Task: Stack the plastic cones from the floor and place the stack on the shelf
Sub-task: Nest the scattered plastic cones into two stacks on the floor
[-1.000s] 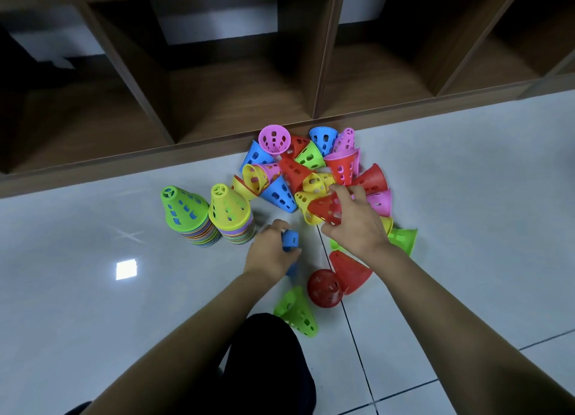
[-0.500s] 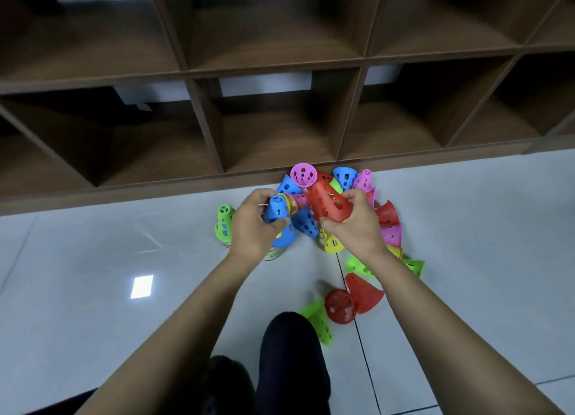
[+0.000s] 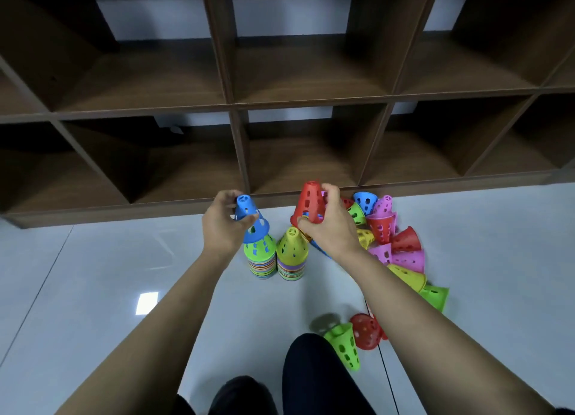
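Floor first: pale glossy tile w/ thin dark grout lines and a bright square of light reflected on the left. Dark trouser knees sit at the bottom edge. Just past them, 2 cones lie on their sides, touching: fallen green cone and fallen red cone, the latter w/ its mouth toward the camera.

Mid-floor, 2 stacks stand upright side by side. The left stack has a green top and the right stack a yellow-green top, both w/ striped multicolour rims below. All cones are plastic w/ punched holes.

Left hand pinches the blue cone near its narrow top, thumb and fingers curled on it. The cone is tilted, its rim right over the left stack's green top; can't tell if it's seated. Right hand has its fingers wrapped round the lower part of the upright red cone, narrow end up, raised behind the right stack.

To the right, the loose pile of pink, red, yellow, green and blue cones lies jumbled on the tile, reaching the shelf base.

Farthest back is the dark wood shelf, w/ open cubbies in 2 rows. Pale wall shows through its back.
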